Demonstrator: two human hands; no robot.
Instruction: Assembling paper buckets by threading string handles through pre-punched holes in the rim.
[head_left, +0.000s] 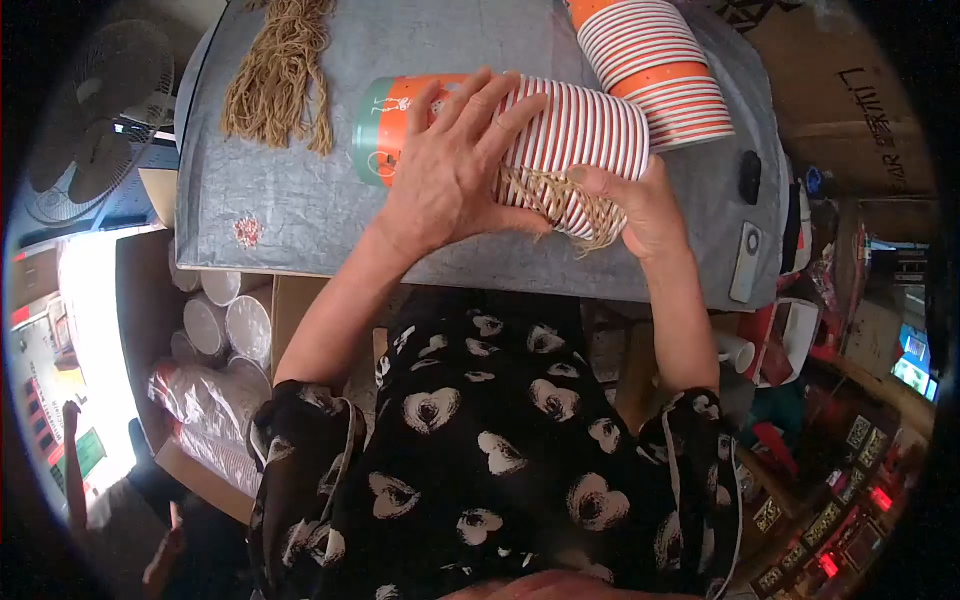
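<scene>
Beyond my black heart-print clothing (505, 400), at the near edge of the grey worktop (330, 225), a stack (590, 120) of orange, white and green cups lies on its side between my hands. My left hand (450, 165) is half open, fingers spread over the top of the stack and thumb stretched along its near side. My right hand (645, 205) curls around the right end, thumb pressing a braided cord (535, 190) against the cups. Whether the stack touches the worktop, I cannot tell. Nearby sit red and white bits (247, 232) to the left and a white remote (745, 262) to the right. Farther back are a second stack (660, 75) and a bundle of brown twine (280, 85).
</scene>
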